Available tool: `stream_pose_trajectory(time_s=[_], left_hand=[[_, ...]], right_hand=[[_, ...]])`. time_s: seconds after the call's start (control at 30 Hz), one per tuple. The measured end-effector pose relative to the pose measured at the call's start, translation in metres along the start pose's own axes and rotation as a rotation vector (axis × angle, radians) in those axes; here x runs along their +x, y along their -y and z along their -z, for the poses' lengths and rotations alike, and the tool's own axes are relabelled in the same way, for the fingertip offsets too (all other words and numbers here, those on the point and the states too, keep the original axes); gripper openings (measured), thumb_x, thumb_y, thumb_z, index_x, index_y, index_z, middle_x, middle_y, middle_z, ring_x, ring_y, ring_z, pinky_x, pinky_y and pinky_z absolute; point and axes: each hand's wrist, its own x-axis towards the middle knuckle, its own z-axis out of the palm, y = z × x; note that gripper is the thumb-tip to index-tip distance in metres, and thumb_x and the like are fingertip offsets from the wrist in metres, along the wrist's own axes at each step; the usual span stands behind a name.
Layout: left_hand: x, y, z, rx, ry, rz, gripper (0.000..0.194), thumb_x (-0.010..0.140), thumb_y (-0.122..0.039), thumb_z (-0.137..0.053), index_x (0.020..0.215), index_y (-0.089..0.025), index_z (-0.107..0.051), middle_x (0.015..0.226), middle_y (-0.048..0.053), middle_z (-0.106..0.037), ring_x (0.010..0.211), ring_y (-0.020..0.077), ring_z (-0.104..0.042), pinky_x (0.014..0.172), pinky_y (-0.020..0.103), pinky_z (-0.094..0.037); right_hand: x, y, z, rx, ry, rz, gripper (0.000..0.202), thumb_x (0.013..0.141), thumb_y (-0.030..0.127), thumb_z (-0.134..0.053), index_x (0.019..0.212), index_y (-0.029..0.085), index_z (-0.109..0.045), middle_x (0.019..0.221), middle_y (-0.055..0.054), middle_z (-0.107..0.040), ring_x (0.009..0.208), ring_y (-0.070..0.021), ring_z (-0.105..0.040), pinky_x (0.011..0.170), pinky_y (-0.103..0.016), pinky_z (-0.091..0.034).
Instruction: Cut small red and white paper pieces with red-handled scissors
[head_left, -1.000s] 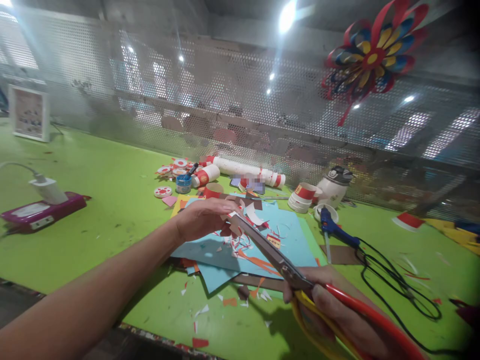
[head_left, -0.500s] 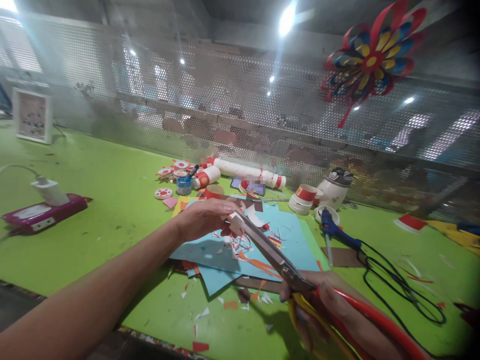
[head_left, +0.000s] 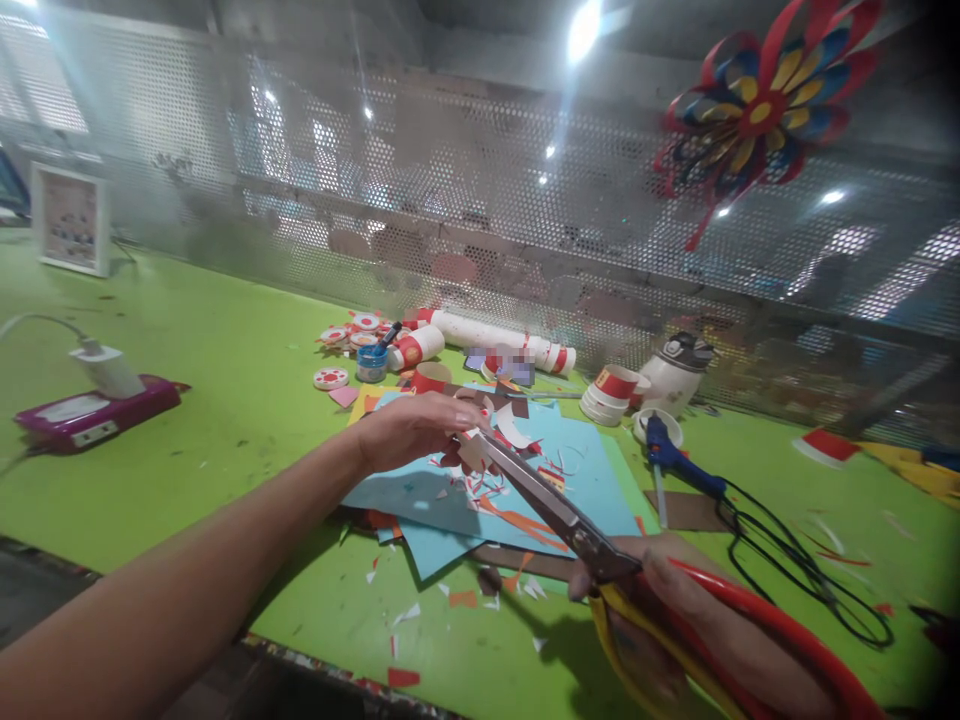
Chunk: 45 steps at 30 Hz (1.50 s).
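Note:
My left hand (head_left: 420,432) pinches a small white piece of paper (head_left: 474,452) above the blue sheets. My right hand (head_left: 675,600) is wrapped round the scissors (head_left: 555,500), which have one red and one yellow handle. The scissors' tips reach the paper at my left fingertips, with the blades nearly together. Below lie the light blue sheets (head_left: 600,470), strewn with red, white and orange scraps. A curved white strip (head_left: 516,428) rests on them just beyond the blades.
A blue glue gun (head_left: 686,465) with a black cord lies at the right. Paper cups (head_left: 611,392), a white kettle (head_left: 675,375) and a long white tube (head_left: 487,335) stand or lie behind. At the left is a purple power strip (head_left: 97,415).
The scissors' handles have spread further apart and shifted slightly right. My left hand stays at the paper. The whole view has moved a little.

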Motion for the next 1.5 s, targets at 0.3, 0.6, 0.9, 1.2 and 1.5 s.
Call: stream_pose_trajectory(time_s=[0.3, 0.6, 0.9, 1.2, 1.5], left_hand=[[0.0, 0.001, 0.0, -0.004, -0.018, 0.014, 0.026, 0.077, -0.026, -0.052, 0.087, -0.008, -0.069, 0.074, 0.011, -0.067, 0.065, 0.0177, -0.058, 0.052, 0.027, -0.034], [0.001, -0.001, 0.0, 0.046, -0.06, 0.057, 0.025, 0.079, -0.025, -0.051, 0.087, -0.008, -0.068, 0.074, 0.011, -0.065, 0.063, 0.0163, -0.056, 0.05, 0.026, -0.034], [0.002, 0.0, 0.003, -0.068, -0.087, -0.038, 0.03, 0.084, -0.022, -0.046, 0.105, -0.009, -0.064, 0.106, 0.017, -0.062, 0.085, 0.0196, -0.058, 0.063, 0.027, -0.042], [-0.001, -0.006, -0.005, -0.146, -0.127, -0.07, 0.034, 0.079, -0.015, -0.051, 0.11, -0.008, -0.063, 0.117, 0.019, -0.06, 0.096, 0.0252, -0.06, 0.074, 0.031, -0.046], [0.002, -0.003, -0.007, -0.34, -0.198, -0.075, 0.034, 0.085, -0.021, -0.045, 0.114, -0.011, -0.06, 0.109, 0.017, -0.063, 0.086, 0.027, -0.064, 0.063, 0.036, -0.053]], right_hand=[[0.001, 0.009, -0.004, 0.116, 0.094, -0.041, 0.04, 0.086, 0.055, -0.047, 0.075, 0.019, -0.06, 0.055, 0.004, -0.05, 0.046, -0.0084, -0.039, 0.043, -0.02, -0.032], [-0.003, -0.007, 0.002, -0.145, -0.027, -0.011, 0.042, 0.09, 0.052, -0.041, 0.082, 0.018, -0.066, 0.056, 0.002, -0.05, 0.047, -0.0107, -0.042, 0.044, -0.021, -0.035], [0.0, 0.019, -0.002, -0.38, -0.107, 0.207, 0.036, 0.082, 0.055, -0.053, 0.091, 0.024, -0.07, 0.075, -0.004, -0.064, 0.064, -0.0186, -0.054, 0.056, -0.028, -0.041], [0.027, 0.006, 0.009, -0.325, -0.283, 0.142, 0.021, 0.089, 0.035, -0.048, 0.094, 0.017, -0.058, 0.062, 0.002, -0.055, 0.055, -0.014, -0.053, 0.052, -0.025, -0.044], [0.05, -0.013, 0.016, -0.695, -0.499, 0.017, 0.046, 0.079, 0.038, -0.055, 0.114, 0.008, -0.059, 0.081, -0.01, -0.069, 0.072, -0.026, -0.063, 0.066, -0.034, -0.047]])
